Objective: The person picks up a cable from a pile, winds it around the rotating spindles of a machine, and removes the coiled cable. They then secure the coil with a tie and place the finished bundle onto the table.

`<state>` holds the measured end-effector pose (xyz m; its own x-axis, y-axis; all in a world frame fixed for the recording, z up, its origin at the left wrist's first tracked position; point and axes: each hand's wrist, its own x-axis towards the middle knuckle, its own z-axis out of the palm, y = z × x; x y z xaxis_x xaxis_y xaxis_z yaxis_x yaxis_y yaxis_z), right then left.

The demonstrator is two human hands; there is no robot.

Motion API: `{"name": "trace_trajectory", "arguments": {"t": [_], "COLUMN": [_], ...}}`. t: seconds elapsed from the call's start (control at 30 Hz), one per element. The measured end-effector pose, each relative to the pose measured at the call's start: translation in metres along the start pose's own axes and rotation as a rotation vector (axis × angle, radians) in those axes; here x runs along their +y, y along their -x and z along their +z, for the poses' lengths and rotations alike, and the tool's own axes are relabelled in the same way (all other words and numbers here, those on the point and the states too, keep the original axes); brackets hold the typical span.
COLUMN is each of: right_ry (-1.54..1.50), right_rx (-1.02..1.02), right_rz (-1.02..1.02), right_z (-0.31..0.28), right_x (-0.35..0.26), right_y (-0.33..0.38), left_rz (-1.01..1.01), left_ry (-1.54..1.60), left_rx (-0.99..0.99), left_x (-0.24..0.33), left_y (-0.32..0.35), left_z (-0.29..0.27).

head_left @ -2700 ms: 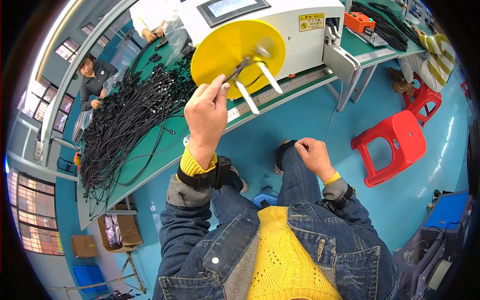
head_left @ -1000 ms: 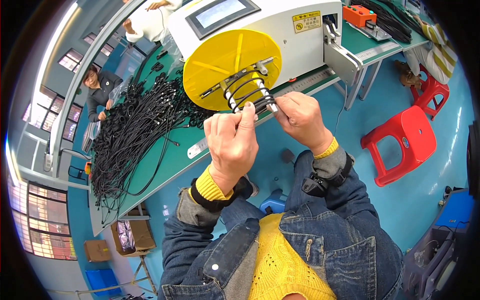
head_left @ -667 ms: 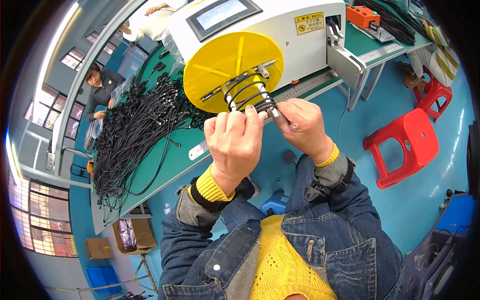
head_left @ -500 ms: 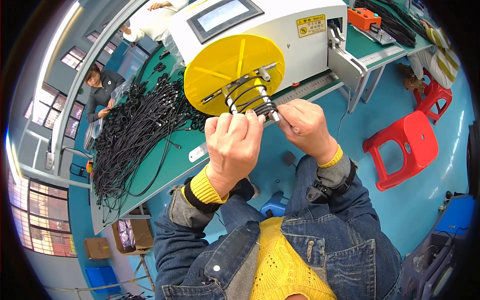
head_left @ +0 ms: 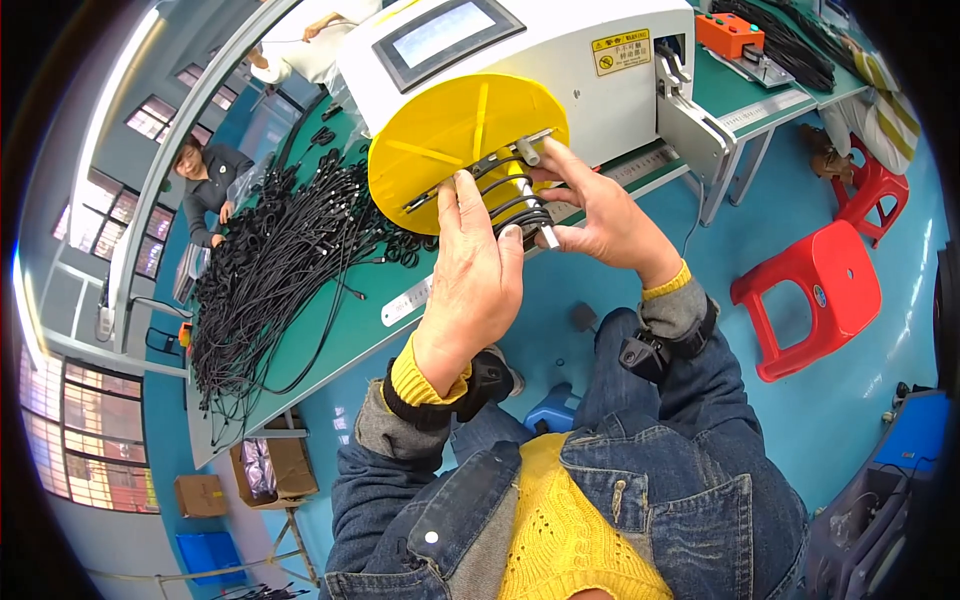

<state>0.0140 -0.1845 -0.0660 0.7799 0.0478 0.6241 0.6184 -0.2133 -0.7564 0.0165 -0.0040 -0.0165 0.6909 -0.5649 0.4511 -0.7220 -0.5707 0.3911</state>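
A coil of black cable point(head_left: 522, 218) is looped around two metal posts on a yellow disc point(head_left: 430, 140) at the front of a white machine point(head_left: 560, 60). My left hand point(head_left: 468, 275) lies along the coil's left side, its fingers stretched toward the disc and its thumb by the loops. On the other side, my right hand point(head_left: 605, 215) is spread around the right post point(head_left: 550, 238); its fingertips reach near the clamp bar and its thumb is near the post's free end. Neither hand is closed tightly. Part of the coil is hidden behind my left hand.
Left of the machine, a large heap of black cables point(head_left: 290, 240) covers the green table point(head_left: 290, 375). An orange control box point(head_left: 728, 36) stands at the back right. Red stools point(head_left: 815, 295) are on the blue floor. A co-worker point(head_left: 208, 180) sits at the far left.
Both hands have loosened from a pinch at the outer loops. Their fingers have straightened and moved up toward the disc, on either side of the coil.
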Motion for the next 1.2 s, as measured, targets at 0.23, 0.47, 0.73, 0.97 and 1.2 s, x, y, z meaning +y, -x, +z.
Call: {"name": "trace_trajectory", "arguments": {"t": [0.23, 0.47, 0.73, 0.97, 1.2], "right_ry": [-0.246, 0.282, 0.153, 0.143, 0.149], "right_rx": [-0.032, 0.447, 0.473, 0.430, 0.457], "right_rz": [0.054, -0.116, 0.043, 0.043, 0.057], "right_z": [0.008, 0.064, 0.072, 0.072, 0.072], "right_x": [0.003, -0.010, -0.014, -0.013, -0.040], "right_y": [0.000, 0.013, 0.016, 0.017, 0.055], "left_rz": [0.073, 0.085, 0.082, 0.188, 0.202], "left_ry": [-0.088, -0.239, -0.309, -0.331, -0.310], "left_rx": [-0.070, -0.025, -0.182, -0.115, -0.151], "left_x": [0.002, 0.013, 0.014, 0.014, 0.040], "left_y": [-0.007, -0.006, -0.016, -0.012, 0.023], "left_z": [-0.009, -0.009, -0.018, -0.019, -0.018]}}
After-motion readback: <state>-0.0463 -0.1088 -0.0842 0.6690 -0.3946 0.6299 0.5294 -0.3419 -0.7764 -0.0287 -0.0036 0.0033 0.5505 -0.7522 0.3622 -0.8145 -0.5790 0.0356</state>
